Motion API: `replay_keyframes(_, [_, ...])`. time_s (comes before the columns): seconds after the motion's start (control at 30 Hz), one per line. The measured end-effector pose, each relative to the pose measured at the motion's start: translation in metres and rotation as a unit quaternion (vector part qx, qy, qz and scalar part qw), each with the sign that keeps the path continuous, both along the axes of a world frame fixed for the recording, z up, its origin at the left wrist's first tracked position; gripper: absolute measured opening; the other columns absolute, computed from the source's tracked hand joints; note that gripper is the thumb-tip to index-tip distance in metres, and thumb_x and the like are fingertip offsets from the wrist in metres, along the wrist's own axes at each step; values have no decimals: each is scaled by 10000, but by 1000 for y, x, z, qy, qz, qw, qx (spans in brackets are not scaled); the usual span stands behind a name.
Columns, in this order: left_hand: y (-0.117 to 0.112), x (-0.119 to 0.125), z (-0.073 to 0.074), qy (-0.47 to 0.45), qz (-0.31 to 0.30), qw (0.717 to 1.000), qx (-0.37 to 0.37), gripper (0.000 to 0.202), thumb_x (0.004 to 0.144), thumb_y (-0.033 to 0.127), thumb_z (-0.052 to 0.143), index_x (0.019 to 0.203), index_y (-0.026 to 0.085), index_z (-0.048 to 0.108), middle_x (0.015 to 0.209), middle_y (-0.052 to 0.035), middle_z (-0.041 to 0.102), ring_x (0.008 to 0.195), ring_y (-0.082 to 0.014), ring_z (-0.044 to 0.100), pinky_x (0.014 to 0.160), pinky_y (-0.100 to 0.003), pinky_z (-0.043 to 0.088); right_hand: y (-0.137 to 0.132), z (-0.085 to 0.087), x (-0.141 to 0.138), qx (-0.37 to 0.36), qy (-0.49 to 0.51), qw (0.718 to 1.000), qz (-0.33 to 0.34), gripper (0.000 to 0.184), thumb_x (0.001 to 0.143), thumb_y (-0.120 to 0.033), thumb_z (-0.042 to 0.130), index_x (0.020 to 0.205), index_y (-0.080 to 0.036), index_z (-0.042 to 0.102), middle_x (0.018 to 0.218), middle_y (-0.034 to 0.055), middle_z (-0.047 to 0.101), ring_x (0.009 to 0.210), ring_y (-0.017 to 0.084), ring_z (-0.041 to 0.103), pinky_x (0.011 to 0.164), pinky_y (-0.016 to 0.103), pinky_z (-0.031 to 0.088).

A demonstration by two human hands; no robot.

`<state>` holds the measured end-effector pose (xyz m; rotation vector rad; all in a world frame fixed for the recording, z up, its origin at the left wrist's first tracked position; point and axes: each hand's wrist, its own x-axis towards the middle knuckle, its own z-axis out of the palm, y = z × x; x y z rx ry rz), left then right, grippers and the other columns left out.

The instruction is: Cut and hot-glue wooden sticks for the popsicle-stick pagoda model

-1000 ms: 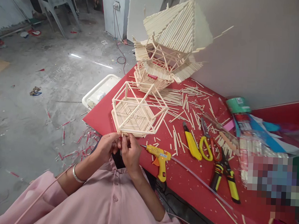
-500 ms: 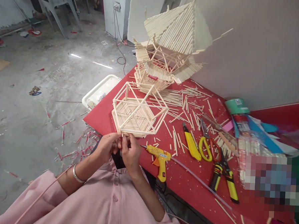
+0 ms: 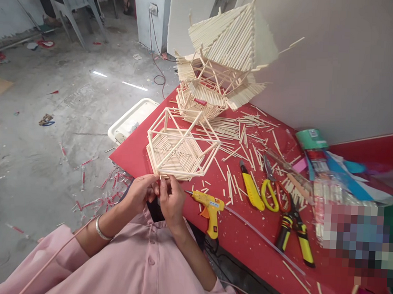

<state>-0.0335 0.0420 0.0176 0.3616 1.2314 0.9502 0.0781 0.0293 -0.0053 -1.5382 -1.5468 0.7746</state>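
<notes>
A six-sided frame of thin wooden sticks, with a floor of sticks laid in rings, rests at the red table's near left edge. At its near side, my left hand is closed in a pinch, fingertips touching the base rim. My right hand is pinched right beside it. A pale stick end shows between the fingertips; most of that stick is hidden by my fingers. A yellow hot glue gun lies just right of my right hand, nozzle pointing toward it.
Behind the frame stands a roofed stick house. Loose sticks litter the red table. To the right lie a yellow cutter knife, scissors, pliers and green tape. A white lid sits left, below table height.
</notes>
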Motion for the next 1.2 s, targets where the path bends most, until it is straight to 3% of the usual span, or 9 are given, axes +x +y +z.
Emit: replay_keyframes(1.2, [0,-1,2,-6,-7,1000,7,303,721,427,693,616,151,628,482,4,553,366,-52,401,356,-195,211,0,-2,0,6,-6,1000,-3,202,971,-337,499,948,-195,641,776,47,702,730,180,661,714,277,494])
